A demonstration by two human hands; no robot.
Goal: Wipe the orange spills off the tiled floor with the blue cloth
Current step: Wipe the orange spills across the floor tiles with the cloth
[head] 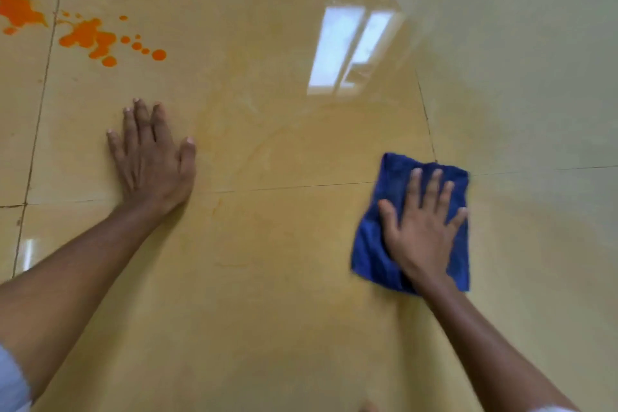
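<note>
On floor (267, 311): one cloth (378, 244), two hands.

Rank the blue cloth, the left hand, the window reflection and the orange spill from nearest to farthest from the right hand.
1. Blue cloth, directly under the right hand.
2. Window reflection, ahead on the floor.
3. Left hand, flat on the floor opposite.
4. Orange spill, far left corner.

Right hand (422, 231) flat on blue cloth (374, 254)
</note>
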